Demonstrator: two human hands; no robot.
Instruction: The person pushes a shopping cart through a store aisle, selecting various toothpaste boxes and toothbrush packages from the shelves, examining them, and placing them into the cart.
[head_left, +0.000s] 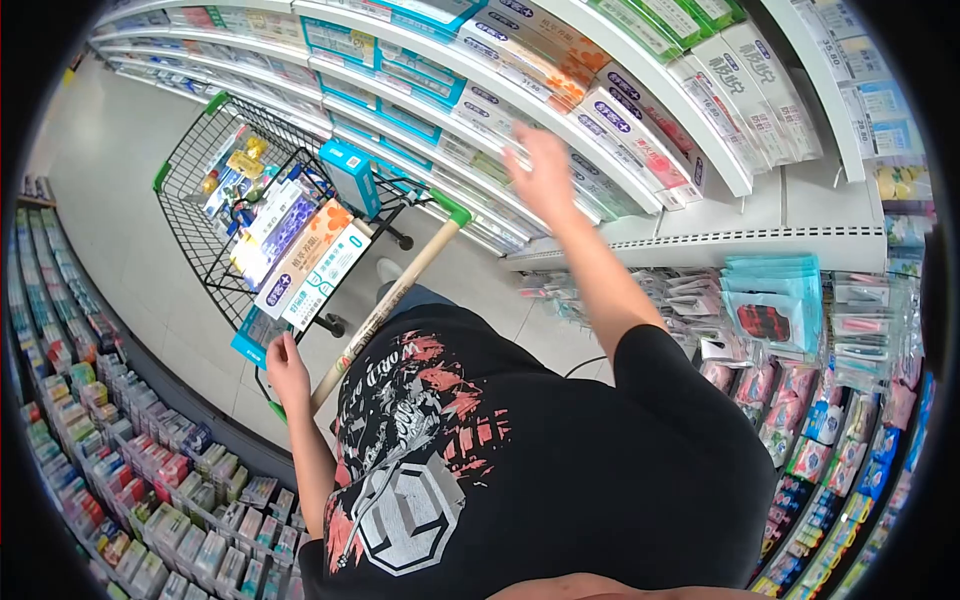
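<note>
My right hand point(541, 172) is raised in front of the shelves, slightly blurred, its fingers apart and nothing visible in them. Closest to it are rows of toothpaste boxes point(600, 118) behind a clear shelf lip. My left hand point(288, 374) is low beside the shopping cart point(185, 150), its fingers drawn together near the cart handle point(395, 292). Whatever lies between those fingers is hidden. Just beyond it, a white and teal box point(330, 272) and a white and orange box point(312, 248) lie at the near end of the cart, with a blue box point(262, 335) alongside.
Yellow and blue packages point(245, 165) lie deeper in the cart, and another blue box point(350, 178) stands at its right side. Small boxed goods point(170, 490) fill a low shelf on the left. Hanging packs point(770, 305) and pink packets are at the right.
</note>
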